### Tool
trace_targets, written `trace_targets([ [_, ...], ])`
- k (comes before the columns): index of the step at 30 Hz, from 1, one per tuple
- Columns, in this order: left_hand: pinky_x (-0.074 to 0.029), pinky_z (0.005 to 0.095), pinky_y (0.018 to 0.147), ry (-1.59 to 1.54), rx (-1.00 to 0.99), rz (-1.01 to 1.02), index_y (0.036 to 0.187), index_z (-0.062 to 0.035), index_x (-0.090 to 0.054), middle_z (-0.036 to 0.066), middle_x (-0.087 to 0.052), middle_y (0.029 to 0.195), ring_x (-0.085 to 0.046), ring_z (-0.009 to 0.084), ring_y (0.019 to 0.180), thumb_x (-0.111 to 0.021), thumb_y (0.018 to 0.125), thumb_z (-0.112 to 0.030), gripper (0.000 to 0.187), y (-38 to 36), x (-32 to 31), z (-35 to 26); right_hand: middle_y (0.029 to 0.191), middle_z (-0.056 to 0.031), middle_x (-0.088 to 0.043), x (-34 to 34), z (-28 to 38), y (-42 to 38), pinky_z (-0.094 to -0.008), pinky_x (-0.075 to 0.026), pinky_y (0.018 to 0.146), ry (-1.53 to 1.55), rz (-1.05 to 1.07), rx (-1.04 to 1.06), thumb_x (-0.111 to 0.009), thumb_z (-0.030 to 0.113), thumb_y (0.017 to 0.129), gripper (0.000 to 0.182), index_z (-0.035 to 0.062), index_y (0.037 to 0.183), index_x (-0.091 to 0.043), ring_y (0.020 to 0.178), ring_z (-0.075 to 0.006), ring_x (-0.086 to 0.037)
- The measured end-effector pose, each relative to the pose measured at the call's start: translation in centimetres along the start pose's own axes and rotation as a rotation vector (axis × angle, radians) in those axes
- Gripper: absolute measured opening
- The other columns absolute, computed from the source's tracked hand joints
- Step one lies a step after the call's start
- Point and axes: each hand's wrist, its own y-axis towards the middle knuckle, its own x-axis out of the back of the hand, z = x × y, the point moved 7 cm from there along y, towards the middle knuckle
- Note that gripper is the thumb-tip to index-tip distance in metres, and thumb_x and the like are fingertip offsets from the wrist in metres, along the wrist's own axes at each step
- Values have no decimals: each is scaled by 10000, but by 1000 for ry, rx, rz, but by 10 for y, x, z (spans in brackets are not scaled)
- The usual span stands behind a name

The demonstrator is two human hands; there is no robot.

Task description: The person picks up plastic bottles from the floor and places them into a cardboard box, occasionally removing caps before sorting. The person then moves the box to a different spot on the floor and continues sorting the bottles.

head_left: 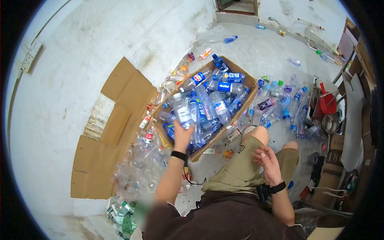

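My left hand (183, 133) is closed around the lower part of a clear plastic bottle (182, 109) with a whitish label, over the left side of a cardboard box (236, 122). Many bottles fill the box, among them a blue-labelled Pepsi bottle (225, 87) and a clear bottle with a red and blue label (220, 107). Above my right thigh, my right hand (269, 163) hangs with its fingers loosely curled and apart, holding nothing. Black bands circle both wrists.
Loose bottles (285, 101) cover the floor right of the box. Clear bottles (140, 172) are heaped on the left, beside flattened cardboard (116, 120) at the wall. Green bottles (127, 223) lie lower left. A red dustpan (328, 103) and cartons (333, 168) stand right.
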Motion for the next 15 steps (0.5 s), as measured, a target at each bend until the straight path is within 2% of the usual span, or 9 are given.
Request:
trace_targets([
  [1, -391, 406, 959, 319, -70, -107, 1329, 106, -219, 298, -450, 1224, -483, 376, 1126, -721, 720, -205, 848, 14, 18, 25, 1181, -135, -506, 5, -2, -2, -339, -453, 863, 21, -29, -12, -492, 150, 935, 373, 17, 1271, -398, 1029, -203, -534],
  [2, -389, 437, 956, 551, -27, -131, 1333, 103, -214, 333, -453, 1209, -472, 429, 1122, -716, 725, -239, 860, 14, 26, 12, 1129, -112, -538, 7, 0, -4, -320, -455, 830, 37, -54, 1, -495, 158, 938, 324, 17, 1223, -436, 985, -180, -547],
  [5, -404, 446, 939, 694, 26, -135, 1354, 55, -238, 310, -492, 1173, -484, 428, 1105, -727, 720, -310, 880, 33, 40, 37, 1104, -94, -556, 14, 0, -6, -303, -453, 823, 59, -94, 3, -502, 160, 936, 308, 19, 1206, -454, 964, -167, -553],
  [9, -381, 484, 961, 1076, 66, -101, 1338, -14, -341, 263, -405, 1305, -435, 423, 1172, -724, 724, -346, 795, 30, 35, 22, 1059, -70, -576, 24, 3, -6, -285, -453, 811, 72, -129, 24, -502, 188, 943, 278, 26, 1167, -472, 932, -147, -561],
  [11, -315, 517, 992, 1177, -36, -178, 1332, -52, -364, 233, -355, 1351, -375, 411, 1220, -715, 720, -313, 752, 14, 22, 2, 1055, -71, -575, 32, 2, -6, -284, -454, 808, 99, -175, 4, -495, 193, 947, 266, 30, 1157, -473, 924, -141, -559],
  [13, -258, 524, 1012, 1003, -244, -174, 1318, -74, -389, 219, -358, 1349, -337, 393, 1245, -703, 708, -263, 711, -2, -2, -23, 1055, -71, -572, 42, -1, -6, -286, -456, 809, 129, -213, 18, -493, 194, 945, 261, 38, 1154, -474, 924, -141, -559],
  [15, -259, 503, 1014, 811, -412, -38, 1277, -55, -430, 222, -370, 1336, -356, 392, 1225, -677, 711, -152, 625, -21, -40, -57, 1045, -70, -572, 48, -5, -5, -287, -456, 810, 173, -226, -27, -490, 193, 944, 254, 44, 1150, -478, 923, -141, -559],
])
